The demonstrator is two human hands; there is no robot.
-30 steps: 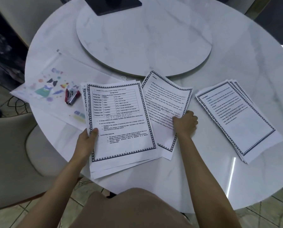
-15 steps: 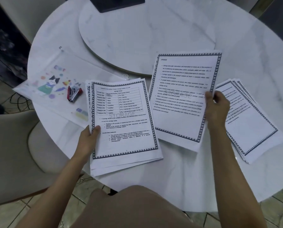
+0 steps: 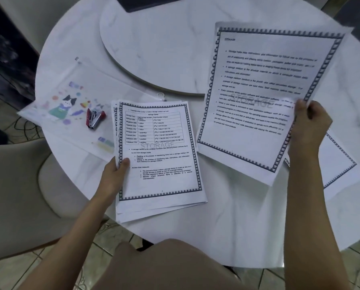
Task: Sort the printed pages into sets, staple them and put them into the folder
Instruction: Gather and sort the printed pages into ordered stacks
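Head view: pinching a single sheet [image 3: 258, 91] at its right edge with the right grip [image 3: 309, 126], holding it up above the pile [image 3: 338, 164] at the right of the worktop [image 3: 237, 216]. Clamping the left edge of the near stack [image 3: 160, 164] with the left grip [image 3: 114, 174], thumb on top. Curling and sagging while hanging, so likely light, limp and slippery paper; probably calling for an edge pinch. Lying at far left: stapler [image 3: 95, 119] on the folder [image 3: 70, 97].
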